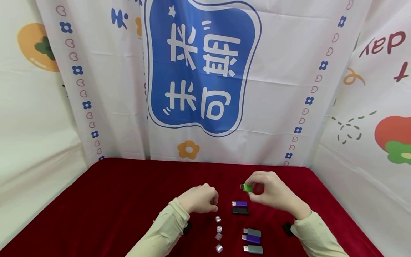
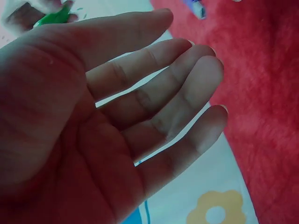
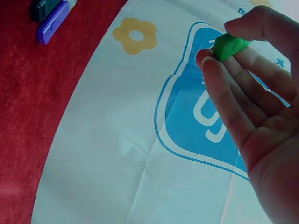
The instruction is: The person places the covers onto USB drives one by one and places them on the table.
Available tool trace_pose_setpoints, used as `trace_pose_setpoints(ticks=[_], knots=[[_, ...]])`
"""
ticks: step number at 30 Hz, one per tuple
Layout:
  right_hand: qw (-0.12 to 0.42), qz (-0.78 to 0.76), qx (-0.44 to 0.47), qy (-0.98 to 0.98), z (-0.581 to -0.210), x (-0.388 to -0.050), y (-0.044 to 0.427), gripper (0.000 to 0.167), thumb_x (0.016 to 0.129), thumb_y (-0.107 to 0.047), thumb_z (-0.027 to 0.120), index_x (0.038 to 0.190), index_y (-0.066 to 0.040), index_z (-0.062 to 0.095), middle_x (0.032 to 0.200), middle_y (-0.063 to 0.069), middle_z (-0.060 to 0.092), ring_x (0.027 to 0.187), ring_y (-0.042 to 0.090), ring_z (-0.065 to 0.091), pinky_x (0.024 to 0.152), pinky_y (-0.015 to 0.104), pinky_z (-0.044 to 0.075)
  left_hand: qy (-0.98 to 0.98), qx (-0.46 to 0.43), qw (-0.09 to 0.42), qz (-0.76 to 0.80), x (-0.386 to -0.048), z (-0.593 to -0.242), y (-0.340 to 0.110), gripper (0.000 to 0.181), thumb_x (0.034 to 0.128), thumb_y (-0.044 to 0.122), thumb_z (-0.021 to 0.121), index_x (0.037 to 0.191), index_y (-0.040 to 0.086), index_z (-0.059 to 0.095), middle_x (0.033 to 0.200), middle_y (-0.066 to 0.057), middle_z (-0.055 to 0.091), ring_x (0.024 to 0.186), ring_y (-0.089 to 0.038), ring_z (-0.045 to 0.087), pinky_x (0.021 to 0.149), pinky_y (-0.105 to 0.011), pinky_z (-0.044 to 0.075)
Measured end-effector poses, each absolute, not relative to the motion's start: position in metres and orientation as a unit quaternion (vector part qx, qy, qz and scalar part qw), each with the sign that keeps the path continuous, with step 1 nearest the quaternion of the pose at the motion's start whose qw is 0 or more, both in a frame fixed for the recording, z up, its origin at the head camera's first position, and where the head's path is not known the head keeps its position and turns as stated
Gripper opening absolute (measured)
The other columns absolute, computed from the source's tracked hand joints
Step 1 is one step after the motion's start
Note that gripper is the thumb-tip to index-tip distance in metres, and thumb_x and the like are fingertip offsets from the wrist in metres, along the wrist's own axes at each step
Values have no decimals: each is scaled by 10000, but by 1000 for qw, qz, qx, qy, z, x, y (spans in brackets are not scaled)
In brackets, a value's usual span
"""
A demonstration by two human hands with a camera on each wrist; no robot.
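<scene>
The green USB stick (image 1: 248,188) is in the right hand (image 1: 268,189), raised off the desk (image 1: 128,200), its body clamped between the thumb and fingertips. Its long axis runs roughly left to right, with the metal plug (image 1: 242,186) facing left, away from the right palm and towards the left hand (image 1: 201,199). That line from plug to left hand looks like the relation that counts most: the plug end is the free one, and the right fingers cover only the opposite part of the body.

The left hand holds nothing. Its thumb stands apart from its fingers, which are loosely bent; in the left wrist view the gap between them is bare. From these fingers the green stick lies to the right and slightly farther from the person, with open space between, so the two hands are apart.

Nearer the left hand than the right is a column of small clear caps; the farthest cap (image 1: 218,218) lies just below the left fingertips as seen from the head. A purple stick (image 1: 240,203) and a black stick (image 1: 240,211) lie side by side between the hands, closer to the right one, their long axes also left to right. Nearer the person, three more sticks (image 1: 253,239) lie in a stack of rows, plugs pointing left.
</scene>
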State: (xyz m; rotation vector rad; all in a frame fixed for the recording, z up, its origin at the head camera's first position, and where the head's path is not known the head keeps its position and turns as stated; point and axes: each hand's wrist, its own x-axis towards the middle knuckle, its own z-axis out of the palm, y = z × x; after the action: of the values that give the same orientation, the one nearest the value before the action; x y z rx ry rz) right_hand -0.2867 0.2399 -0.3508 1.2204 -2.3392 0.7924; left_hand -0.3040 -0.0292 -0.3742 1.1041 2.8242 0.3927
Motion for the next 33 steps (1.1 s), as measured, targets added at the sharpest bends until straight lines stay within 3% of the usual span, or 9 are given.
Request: trace_pose_setpoints(ticks=[16, 23, 33], knots=[[205, 303, 455, -812, -342, -278, 237, 324, 740, 70, 767, 947, -168, 691, 889, -96, 644, 718, 130, 627, 587, 317, 546, 923, 375, 40, 81, -300, -395, -11, 173, 838, 217, 788, 721, 187, 664, 667, 126, 535, 543, -39, 502, 543, -221, 435], [207, 303, 460, -809, -341, -279, 236, 321, 740, 67, 766, 947, -165, 686, 889, -87, 644, 712, 149, 628, 583, 321, 545, 919, 385, 30, 74, -300, -399, -9, 146, 804, 231, 826, 749, 188, 697, 703, 132, 568, 576, -22, 516, 563, -218, 453], [192, 304, 454, -815, -343, -277, 235, 292, 748, 54, 775, 936, -152, 686, 886, -84, 644, 722, 78, 614, 585, 329, 552, 913, 405, 4, 53, -301, -405, -4, 167, 732, 233, 887, 756, 203, 725, 711, 159, 581, 615, 5, 531, 574, -181, 455]])
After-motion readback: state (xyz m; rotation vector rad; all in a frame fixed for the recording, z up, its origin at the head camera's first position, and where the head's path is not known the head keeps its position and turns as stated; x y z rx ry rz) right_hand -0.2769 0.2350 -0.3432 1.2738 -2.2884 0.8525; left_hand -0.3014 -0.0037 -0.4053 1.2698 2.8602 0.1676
